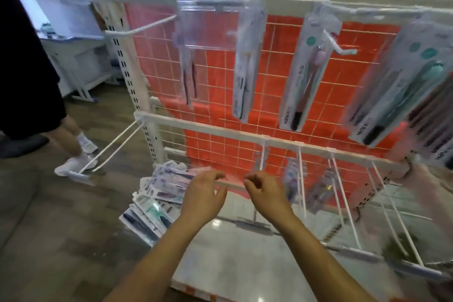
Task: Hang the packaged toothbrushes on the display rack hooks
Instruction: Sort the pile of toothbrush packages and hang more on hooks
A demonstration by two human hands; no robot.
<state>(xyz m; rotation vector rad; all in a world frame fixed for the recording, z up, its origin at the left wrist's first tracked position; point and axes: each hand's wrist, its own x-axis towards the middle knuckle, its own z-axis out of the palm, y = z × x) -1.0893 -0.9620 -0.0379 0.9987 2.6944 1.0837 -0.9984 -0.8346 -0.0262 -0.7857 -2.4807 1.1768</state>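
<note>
- Packaged toothbrushes hang in a row from the upper hooks of the display rack (245, 138): a pink-handled pack (309, 76) near the middle, a narrower pack (247, 66) to its left, a clear pack (188, 76) further left, and a crowded bunch of packs (402, 86) at the right edge.
- A loose pile of packaged toothbrushes (157, 198) lies at the foot of the rack on its left side, fanned out and overlapping.
- A few smaller packs (294, 179) hang from the lower hooks, blurred, to the right of the hands.
- The left hand (204, 194) is held in front of the lower part of the rack, just right of the pile; its fingers (215, 175) are loosely curled and appear to hold nothing.
- The right hand (266, 195) is close beside it, fingers curled inward with the tips drawn together; whether they pinch anything cannot be told.
- A long empty lower hook (112, 147) juts out at the rack's left corner.
- An orange sheet (277, 56) backs the white wire grid.
- The rack's glossy white base shelf (245, 265) lies beneath the forearms.
- At the left, another person's legs (73, 145) in white shoes stand on the wooden floor (49, 228).
</note>
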